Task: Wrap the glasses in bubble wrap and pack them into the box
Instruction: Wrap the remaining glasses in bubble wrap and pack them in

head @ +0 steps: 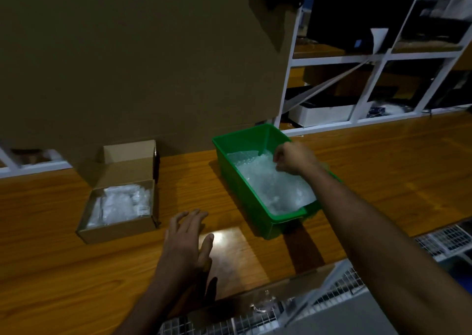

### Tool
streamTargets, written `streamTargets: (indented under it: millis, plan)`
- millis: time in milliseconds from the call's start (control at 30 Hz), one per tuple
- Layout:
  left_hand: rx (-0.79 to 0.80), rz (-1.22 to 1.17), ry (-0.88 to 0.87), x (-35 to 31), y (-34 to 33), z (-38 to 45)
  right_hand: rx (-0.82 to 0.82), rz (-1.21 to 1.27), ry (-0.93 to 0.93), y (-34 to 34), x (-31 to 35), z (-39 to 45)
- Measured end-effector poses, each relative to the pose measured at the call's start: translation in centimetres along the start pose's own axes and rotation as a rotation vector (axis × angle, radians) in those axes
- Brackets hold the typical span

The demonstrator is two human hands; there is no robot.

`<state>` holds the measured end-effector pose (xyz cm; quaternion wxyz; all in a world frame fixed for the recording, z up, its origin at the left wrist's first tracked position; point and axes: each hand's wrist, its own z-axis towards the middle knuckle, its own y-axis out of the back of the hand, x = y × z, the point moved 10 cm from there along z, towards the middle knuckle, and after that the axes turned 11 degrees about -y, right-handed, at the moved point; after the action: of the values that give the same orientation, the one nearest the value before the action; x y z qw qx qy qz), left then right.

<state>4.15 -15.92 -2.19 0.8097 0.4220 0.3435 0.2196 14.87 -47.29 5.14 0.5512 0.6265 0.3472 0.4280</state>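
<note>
A green plastic bin (231, 171) stands on the wooden table, right of centre, and holds sheets of bubble wrap (268, 181). My right hand (293, 157) reaches into the bin from the right, its fingers curled and pinching the bubble wrap near the far end. My left hand (186, 235) hovers flat over the table in front of me, fingers spread and holding nothing. To the left sits a small open cardboard box (120, 230) with bubble-wrapped bundles (120, 204) inside; the box lid stands up behind it. No bare glasses are visible.
A large cardboard sheet (127, 53) stands upright behind the box and bin. White shelving (370, 59) with dark items fills the right background. Wire mesh (332, 296) lies below the table's near edge.
</note>
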Motion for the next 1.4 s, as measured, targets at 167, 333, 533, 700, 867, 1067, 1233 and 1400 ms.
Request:
streamTargets:
  millis: [167, 333, 533, 700, 867, 1067, 1233, 1400]
  plan:
    - [-0.035, -0.306, 0.057, -0.5, 2.1, 0.8, -0.254, 0.322, 0.202, 9.8, 4.1, -5.5]
    - [0.012, -1.157, 0.461, -0.3, 0.7, 0.6, -0.27, 0.723, 0.279, 14.9, 8.2, -12.0]
    - [0.019, -1.649, 0.688, 1.1, 1.6, -1.6, -0.283, 0.837, 0.237, 10.5, 12.6, -18.8]
    - [-0.061, -1.655, 0.847, 8.4, 2.9, -6.8, -0.143, 0.813, 0.106, -1.6, 16.4, -22.6]
    - [0.114, -1.337, 1.003, 12.2, 1.3, -13.0, -0.095, 0.649, 0.006, -12.1, 18.3, -27.5]
    - [-0.11, -1.1, 0.937, 16.1, 2.8, -14.4, 0.078, 0.536, 0.105, -16.6, 20.6, -30.9]
    - [-0.227, -1.054, 0.8, 17.6, 5.1, -13.5, 0.041, 0.553, 0.035, -14.4, 19.4, -30.5]
    - [-0.184, -1.012, 0.647, 18.0, 6.2, -12.7, -0.182, 0.672, -0.214, -11.4, 13.6, -24.0]
